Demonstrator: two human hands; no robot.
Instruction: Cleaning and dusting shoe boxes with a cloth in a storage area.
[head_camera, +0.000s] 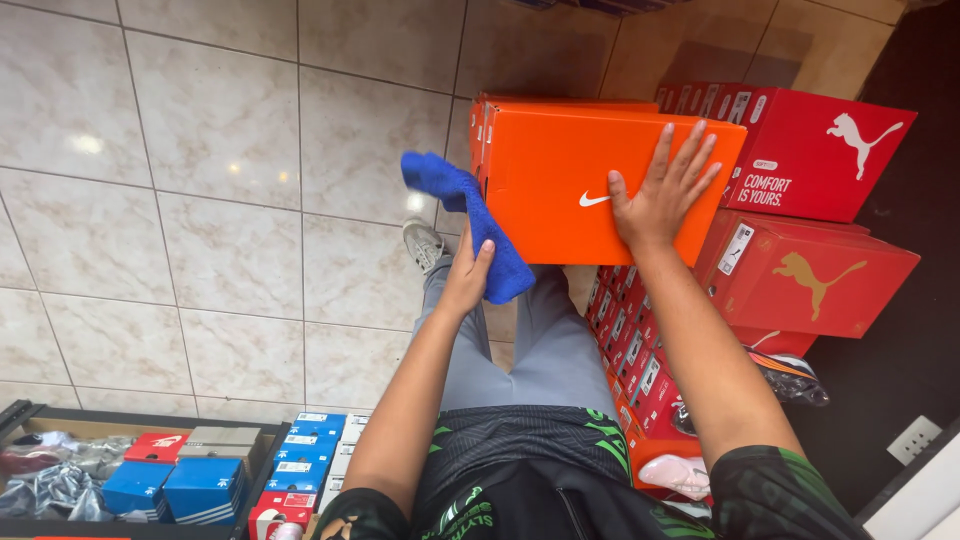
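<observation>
Right hand (665, 190) flat, fingers spread, on orange shoebox (590, 185) lid; left hand (468, 275) grips blue cloth (470, 215) at box's left end, long axis running L-R.

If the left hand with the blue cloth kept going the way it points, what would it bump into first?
Probably the side of the orange box: the left hand presses the blue cloth along that edge already, though depth is hard to judge.

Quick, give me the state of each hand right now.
Left hand: closed on a blue cloth, held against the side of the orange shoebox.
Right hand: open, fingers spread flat on the orange shoebox.
</observation>
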